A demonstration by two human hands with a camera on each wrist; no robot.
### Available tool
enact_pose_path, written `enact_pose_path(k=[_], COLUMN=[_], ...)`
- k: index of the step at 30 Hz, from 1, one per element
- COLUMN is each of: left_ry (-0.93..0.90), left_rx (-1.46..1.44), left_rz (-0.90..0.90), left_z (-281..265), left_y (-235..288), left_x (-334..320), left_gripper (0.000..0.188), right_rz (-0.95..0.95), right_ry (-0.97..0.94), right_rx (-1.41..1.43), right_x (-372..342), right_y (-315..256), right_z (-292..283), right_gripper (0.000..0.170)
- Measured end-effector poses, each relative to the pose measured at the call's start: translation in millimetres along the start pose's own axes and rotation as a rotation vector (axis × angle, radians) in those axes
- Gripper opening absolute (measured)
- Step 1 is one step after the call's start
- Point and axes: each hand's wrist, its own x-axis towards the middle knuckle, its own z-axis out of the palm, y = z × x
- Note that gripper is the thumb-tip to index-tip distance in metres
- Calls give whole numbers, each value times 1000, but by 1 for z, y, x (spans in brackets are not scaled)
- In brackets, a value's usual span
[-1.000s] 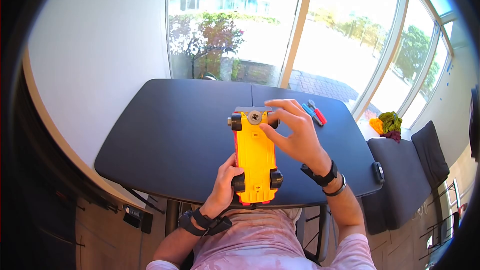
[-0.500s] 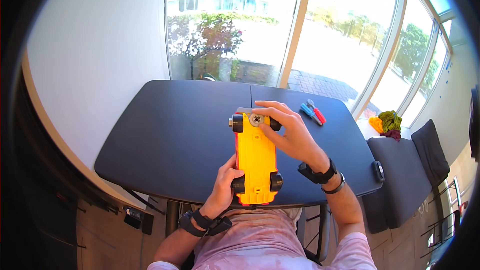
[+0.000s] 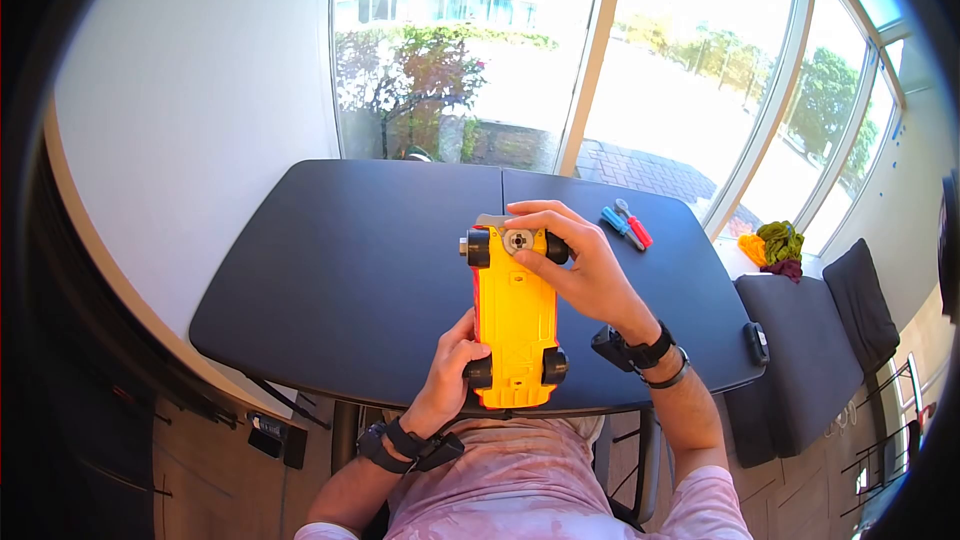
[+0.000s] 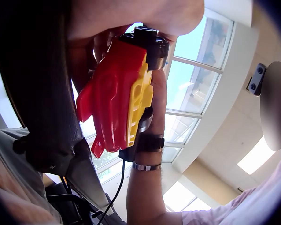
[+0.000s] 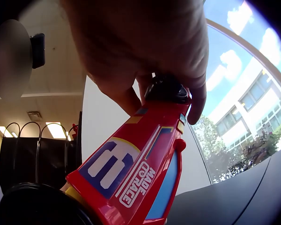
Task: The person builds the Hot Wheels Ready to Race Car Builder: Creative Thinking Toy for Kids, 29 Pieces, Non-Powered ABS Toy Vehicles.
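A toy car [image 3: 515,320] is held up over the table's near edge, yellow underside facing the head camera, black wheels at its sides. My left hand [image 3: 445,380] grips its left side by the lower wheel, thumb on the underside. At the far end, my right hand [image 3: 590,265] holds the car around the upper right wheel, its thumb beside a grey round piece [image 3: 518,241]. The left wrist view shows the red body [image 4: 114,93] edge-on; in the right wrist view the red side [image 5: 136,168] bears lettering, and my right fingers straddle a black wheel.
Blue- and red-handled tools [image 3: 626,226] lie on the dark table [image 3: 340,270] at the far right. A small black device [image 3: 756,345] sits at the table's right edge. Beyond are a grey bench [image 3: 800,350] and coloured cloths [image 3: 780,245], with tall windows behind.
My right hand has moved slightly left, and its fingers have closed in around the car's far end. The car has shifted a little to the right; my left hand keeps its grip.
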Motion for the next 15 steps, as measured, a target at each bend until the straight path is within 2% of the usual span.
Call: enact_pose_path(k=[3, 6, 15], left_ry=[-3, 65, 68], left_rx=[-2, -59, -47], left_rz=[1, 20, 20], left_z=[-1, 11, 11], left_y=[-1, 6, 8], left_x=[1, -2, -3], left_gripper=[78, 63, 60], right_rz=[8, 4, 11], right_ry=[12, 26, 43], right_rx=[-7, -17, -39], right_x=[0, 0, -3], right_y=[-3, -6, -8], right_z=[0, 1, 1], right_gripper=[29, 27, 24])
